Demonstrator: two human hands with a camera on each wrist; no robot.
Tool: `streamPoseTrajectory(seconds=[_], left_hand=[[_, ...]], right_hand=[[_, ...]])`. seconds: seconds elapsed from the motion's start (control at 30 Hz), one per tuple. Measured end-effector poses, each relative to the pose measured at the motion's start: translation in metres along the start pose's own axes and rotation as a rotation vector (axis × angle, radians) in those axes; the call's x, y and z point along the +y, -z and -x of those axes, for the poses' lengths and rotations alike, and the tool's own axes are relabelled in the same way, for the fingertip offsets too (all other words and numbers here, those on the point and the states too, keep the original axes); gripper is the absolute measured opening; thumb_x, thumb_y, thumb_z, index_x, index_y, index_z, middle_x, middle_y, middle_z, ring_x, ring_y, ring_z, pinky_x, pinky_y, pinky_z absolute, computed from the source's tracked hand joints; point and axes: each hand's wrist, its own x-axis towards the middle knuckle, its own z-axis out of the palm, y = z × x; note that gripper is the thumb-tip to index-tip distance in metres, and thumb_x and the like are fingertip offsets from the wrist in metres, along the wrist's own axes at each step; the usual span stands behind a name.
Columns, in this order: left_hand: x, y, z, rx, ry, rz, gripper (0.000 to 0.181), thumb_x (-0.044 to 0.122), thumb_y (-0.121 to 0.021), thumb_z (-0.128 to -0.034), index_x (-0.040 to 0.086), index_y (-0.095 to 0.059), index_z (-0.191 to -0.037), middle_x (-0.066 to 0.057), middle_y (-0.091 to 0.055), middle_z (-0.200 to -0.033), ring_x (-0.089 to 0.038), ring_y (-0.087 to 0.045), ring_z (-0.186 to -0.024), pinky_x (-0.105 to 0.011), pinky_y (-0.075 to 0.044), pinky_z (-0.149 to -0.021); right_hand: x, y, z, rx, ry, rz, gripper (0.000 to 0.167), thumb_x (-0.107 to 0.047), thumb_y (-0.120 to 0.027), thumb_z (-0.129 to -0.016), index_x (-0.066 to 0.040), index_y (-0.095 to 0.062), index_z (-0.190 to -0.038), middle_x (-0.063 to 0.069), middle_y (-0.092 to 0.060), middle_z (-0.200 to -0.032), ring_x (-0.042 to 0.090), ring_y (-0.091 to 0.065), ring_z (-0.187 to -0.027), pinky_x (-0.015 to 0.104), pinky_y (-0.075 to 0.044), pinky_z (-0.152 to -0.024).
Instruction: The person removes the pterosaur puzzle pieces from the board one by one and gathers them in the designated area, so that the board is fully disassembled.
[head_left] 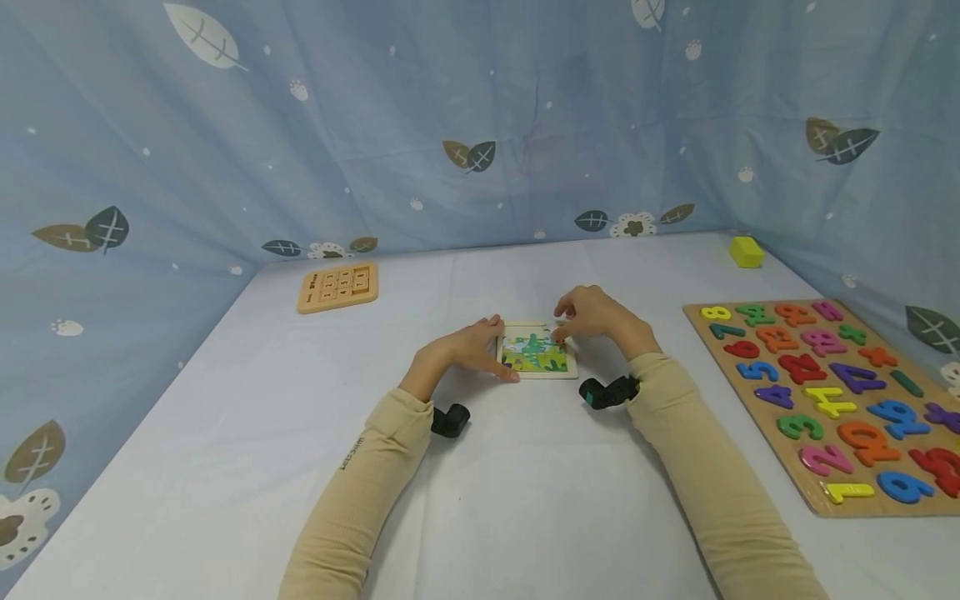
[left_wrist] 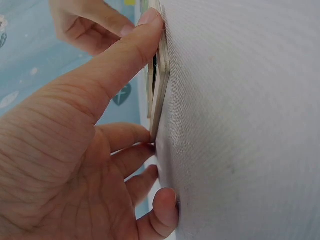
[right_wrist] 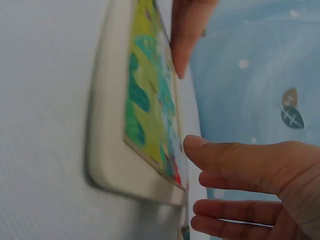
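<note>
A small wooden picture puzzle (head_left: pixel 534 353) with a green dinosaur scene lies on the white table in its pale frame (head_left: pixel 542 375). My left hand (head_left: pixel 471 346) holds the frame's left side, thumb at the near corner and fingers at the far one. In the left wrist view, a dark gap shows between the picture layer and the frame (left_wrist: pixel 161 95). Over the puzzle's right far corner is my right hand (head_left: pixel 596 315), its thumb and fingers apart. The right wrist view shows the right thumb (right_wrist: pixel 197 145) close to the picture's edge (right_wrist: pixel 160 172); contact cannot be made out.
To the right lies a large wooden board (head_left: pixel 806 496) of coloured numbers and letters. A yellow block (head_left: pixel 746 252) stands at the far right, and a small wooden number board (head_left: pixel 337 287) at the far left. A patterned blue cloth (head_left: pixel 420 108) hangs behind the table.
</note>
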Motion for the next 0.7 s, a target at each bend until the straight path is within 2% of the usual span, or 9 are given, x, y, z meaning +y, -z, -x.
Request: streamPoseTrajectory(seconds=[0.1,0.27,0.4,0.57,0.7], left_hand=[[0.0,0.0,0.0,0.003,-0.001,0.003,0.104,0.047,-0.072,-0.0822,0.004,-0.011,-0.155,-0.011,-0.003,-0.163,-0.027,-0.002,-0.151,-0.044,-0.012,-0.122],[0.001,0.001,0.001,0.008,-0.002,0.001,0.103,0.046,-0.072,-0.0824,0.004,-0.012,-0.155,-0.012,-0.004,-0.163,-0.028,-0.003,-0.151,-0.044,-0.012,-0.122],[0.001,0.0,0.0,0.008,0.001,0.001,0.103,0.046,-0.072,-0.0825,0.004,-0.012,-0.154,-0.012,-0.004,-0.163,-0.028,-0.003,-0.151,-0.044,-0.012,-0.122],[0.0,-0.001,0.001,0.007,0.002,-0.012,0.103,0.047,-0.072,-0.0825,0.004,-0.012,-0.154,-0.012,-0.004,-0.163,-0.027,-0.003,-0.151,-0.043,-0.012,-0.122],[0.0,-0.001,0.0,0.013,0.0,-0.015,0.103,0.047,-0.072,-0.0824,0.004,-0.012,-0.154,-0.011,-0.004,-0.163,-0.027,-0.003,-0.151,-0.043,-0.012,-0.122]], right_hand=[[-0.004,-0.004,-0.003,-0.013,0.035,0.016,0.044,-0.023,-0.074,-0.084,0.001,-0.065,-0.119,0.021,-0.061,-0.123,0.033,-0.055,-0.111,0.046,-0.049,-0.094],[-0.007,-0.007,-0.005,-0.017,0.06,0.056,0.037,-0.019,-0.072,-0.084,0.001,-0.068,-0.114,0.02,-0.061,-0.118,0.032,-0.055,-0.109,0.046,-0.048,-0.094],[-0.009,-0.009,-0.005,-0.019,0.045,0.043,0.034,-0.018,-0.073,-0.083,0.001,-0.067,-0.112,0.02,-0.06,-0.117,0.032,-0.056,-0.106,0.043,-0.05,-0.09],[-0.011,-0.009,-0.004,-0.012,0.052,0.059,0.033,-0.017,-0.073,-0.083,0.001,-0.065,-0.109,0.018,-0.061,-0.107,0.027,-0.056,-0.092,0.037,-0.05,-0.077],[-0.014,-0.008,-0.003,0.011,0.057,0.078,0.031,-0.017,-0.073,-0.082,0.0,-0.064,-0.105,0.015,-0.062,-0.1,0.024,-0.055,-0.087,0.035,-0.049,-0.073]])
